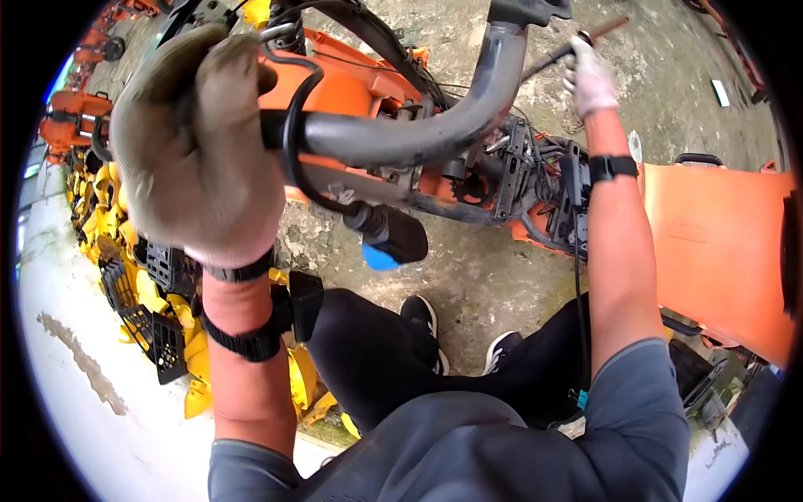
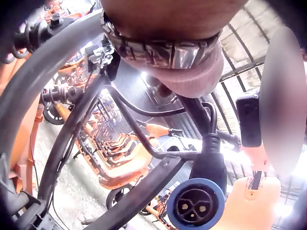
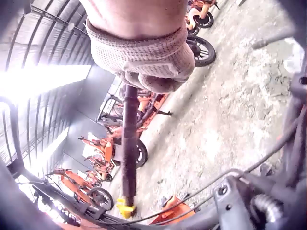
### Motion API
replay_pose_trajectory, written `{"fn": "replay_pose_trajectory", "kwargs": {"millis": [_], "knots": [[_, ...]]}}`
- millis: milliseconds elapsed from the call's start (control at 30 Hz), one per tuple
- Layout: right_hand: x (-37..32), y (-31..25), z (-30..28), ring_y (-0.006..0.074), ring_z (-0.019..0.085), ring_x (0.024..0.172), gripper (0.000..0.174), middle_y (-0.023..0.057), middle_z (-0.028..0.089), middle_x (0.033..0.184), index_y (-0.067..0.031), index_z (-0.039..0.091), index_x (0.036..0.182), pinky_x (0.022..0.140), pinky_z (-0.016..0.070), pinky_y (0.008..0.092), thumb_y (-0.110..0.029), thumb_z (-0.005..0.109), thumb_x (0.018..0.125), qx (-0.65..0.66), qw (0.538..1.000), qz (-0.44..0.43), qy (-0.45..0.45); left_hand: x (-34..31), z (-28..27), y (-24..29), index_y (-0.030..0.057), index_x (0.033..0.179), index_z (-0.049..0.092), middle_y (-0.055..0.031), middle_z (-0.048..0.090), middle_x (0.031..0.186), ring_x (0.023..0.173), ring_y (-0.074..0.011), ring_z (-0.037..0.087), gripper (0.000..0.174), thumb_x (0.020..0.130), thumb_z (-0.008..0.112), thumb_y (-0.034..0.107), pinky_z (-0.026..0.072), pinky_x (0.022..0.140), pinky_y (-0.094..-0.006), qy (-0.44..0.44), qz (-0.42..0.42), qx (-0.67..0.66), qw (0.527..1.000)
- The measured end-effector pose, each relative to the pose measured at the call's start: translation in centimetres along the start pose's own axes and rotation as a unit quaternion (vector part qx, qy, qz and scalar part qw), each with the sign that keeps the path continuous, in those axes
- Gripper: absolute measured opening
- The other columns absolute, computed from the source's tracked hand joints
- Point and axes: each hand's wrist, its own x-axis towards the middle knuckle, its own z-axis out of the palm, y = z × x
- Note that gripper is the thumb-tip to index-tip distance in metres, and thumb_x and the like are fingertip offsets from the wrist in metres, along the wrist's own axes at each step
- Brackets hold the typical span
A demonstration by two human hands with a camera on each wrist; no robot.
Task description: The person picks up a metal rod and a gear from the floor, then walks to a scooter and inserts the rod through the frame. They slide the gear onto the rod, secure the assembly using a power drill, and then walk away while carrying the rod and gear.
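Observation:
My gloved left hand [image 1: 196, 142] grips the black end of a thick grey bent tube [image 1: 401, 142]. A black cable [image 1: 294, 125] loops over that tube beside the hand. From the cable hangs a black plug [image 1: 400, 236] with a blue ring; its round face [image 2: 194, 207] with pins shows in the left wrist view. My gloved right hand [image 1: 591, 79] has its fingers curled round a long dark rod [image 1: 548, 62], rusty at the far end. In the right wrist view the rod runs down from that hand toward a yellow piece [image 3: 126, 209]. The left fingers are hidden in the left wrist view.
Orange bodywork and an open frame [image 1: 502, 180] with loose wiring stand before me. An orange panel [image 1: 711, 243] is at the right. Yellow and black plastic parts [image 1: 159, 293] pile up against a white wall [image 1: 67, 351] on the left. Orange scooters [image 2: 124, 167] stand in rows.

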Motion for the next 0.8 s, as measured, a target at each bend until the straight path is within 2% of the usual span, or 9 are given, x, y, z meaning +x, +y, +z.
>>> {"fn": "replay_pose_trajectory", "kwargs": {"millis": [133, 233, 367, 433, 500, 667, 700, 733, 800], "knots": [[-6.4, -3.2, -5.0, 0.0027, 0.028, 0.042, 0.022, -0.0099, 0.035, 0.055, -0.0169, 0.053, 0.079, 0.039, 0.0208, 0.0217, -0.034, 0.054, 0.093, 0.057, 0.995, 0.037, -0.073, 0.0, -0.1, 0.1, -0.0065, 0.104, 0.059, -0.0146, 0.066, 0.088, 0.07, -0.0208, 0.066, 0.018, 0.094, 0.055, 0.007, 0.0554, 0.069, -0.0309, -0.018, 0.023, 0.04, 0.999], [-11.7, -3.2, -7.7, 0.0013, 0.031, 0.042, 0.024, -0.0106, 0.036, 0.054, -0.0146, 0.056, 0.083, 0.038, 0.0225, 0.0191, -0.035, 0.051, 0.094, 0.007, 0.99, 0.052, -0.131, 1.2, -0.3, -1.7, 0.0035, 0.092, 0.061, -0.0067, 0.065, 0.072, 0.058, -0.0138, 0.064, 0.004, 0.089, 0.059, 0.003, 0.0515, 0.046, -0.0227, -0.009, 0.126, 0.037, 0.991], [-17.8, -3.4, -8.8, 0.0032, 0.035, 0.039, 0.028, -0.007, 0.041, 0.051, -0.0079, 0.056, 0.08, 0.036, 0.0256, 0.0193, -0.033, 0.052, 0.092, -0.114, 0.966, 0.06, -0.226, 1.7, -1.4, 0.2, -0.0027, 0.086, 0.06, -0.005, 0.062, 0.065, 0.055, -0.0097, 0.059, 0.005, 0.086, 0.06, 0.002, 0.0491, 0.047, -0.0227, -0.005, 0.088, 0.043, 0.995], [-20.0, -2.8, -8.8, 0.0035, 0.036, 0.039, 0.031, -0.006, 0.042, 0.051, -0.0031, 0.058, 0.085, 0.036, 0.0265, 0.019, -0.033, 0.052, 0.091, -0.156, 0.947, 0.07, -0.273, 1.9, -2.9, 2.9, -0.0001, 0.093, 0.061, -0.0072, 0.064, 0.072, 0.059, -0.0138, 0.061, 0.009, 0.088, 0.059, 0.006, 0.0502, 0.054, -0.0235, 0.042, -0.049, -0.078, 0.995], [-22.3, -2.1, -8.3, 0.0038, 0.035, 0.039, 0.032, -0.0057, 0.041, 0.051, -0.0005, 0.058, 0.089, 0.036, 0.0265, 0.0188, -0.032, 0.053, 0.09, -0.144, 0.933, 0.116, -0.309, 0.1, -4.5, 4.1, 0.0024, 0.101, 0.063, -0.0095, 0.067, 0.078, 0.063, -0.018, 0.063, 0.014, 0.089, 0.059, 0.01, 0.0513, 0.06, -0.0243, 0.123, -0.179, -0.188, 0.958], [-27.2, 1.0, -7.8, 0.0054, 0.034, 0.04, 0.029, -0.0028, 0.041, 0.053, 0.0001, 0.057, 0.092, 0.038, 0.0262, 0.0201, -0.029, 0.054, 0.089, -0.116, 0.891, 0.233, -0.372, -11.7, -5.8, 3.9, -0.0008, 0.101, 0.056, -0.0135, 0.065, 0.086, 0.063, -0.0289, 0.063, 0.023, 0.094, 0.048, 0.02, 0.0525, 0.066, -0.0398, 0.34, -0.317, -0.254, 0.848], [-28.2, 1.6, -7.3, 0.0059, 0.034, 0.041, 0.03, -0.0021, 0.041, 0.054, 0.0011, 0.056, 0.094, 0.038, 0.0254, 0.021, -0.028, 0.054, 0.089, -0.124, 0.881, 0.242, -0.386, -14.1, -5.5, 4.3, -0.0014, 0.101, 0.055, -0.0143, 0.065, 0.087, 0.063, -0.0311, 0.063, 0.026, 0.095, 0.046, 0.022, 0.0527, 0.067, -0.0429, 0.38, -0.337, -0.271, 0.817], [-28.8, 2.2, -6.9, 0.0065, 0.034, 0.041, 0.03, -0.0018, 0.041, 0.054, 0.0022, 0.055, 0.095, 0.038, 0.025, 0.0218, -0.028, 0.053, 0.09, -0.122, 0.867, 0.265, -0.405, -16.3, -4.5, 5.4, -0.0014, 0.101, 0.053, -0.0169, 0.064, 0.085, 0.065, -0.0297, 0.064, 0.02, 0.093, 0.045, 0.015, 0.0532, 0.063, -0.04, 0.435, -0.431, -0.276, 0.741], [-29.7, 3.3, -5.6, 0.0066, 0.033, 0.041, 0.031, -0.0017, 0.04, 0.054, 0.0032, 0.055, 0.096, 0.038, 0.0249, 0.0216, -0.027, 0.051, 0.091, -0.131, 0.841, 0.293, -0.436, -21.6, -2.4, 4.2, -0.0035, 0.1, 0.052, -0.0213, 0.065, 0.083, 0.063, -0.0273, 0.065, 0.018, 0.088, 0.042, 0.005, 0.0527, 0.055, -0.0331, 0.46, -0.504, -0.316, 0.659]]}}
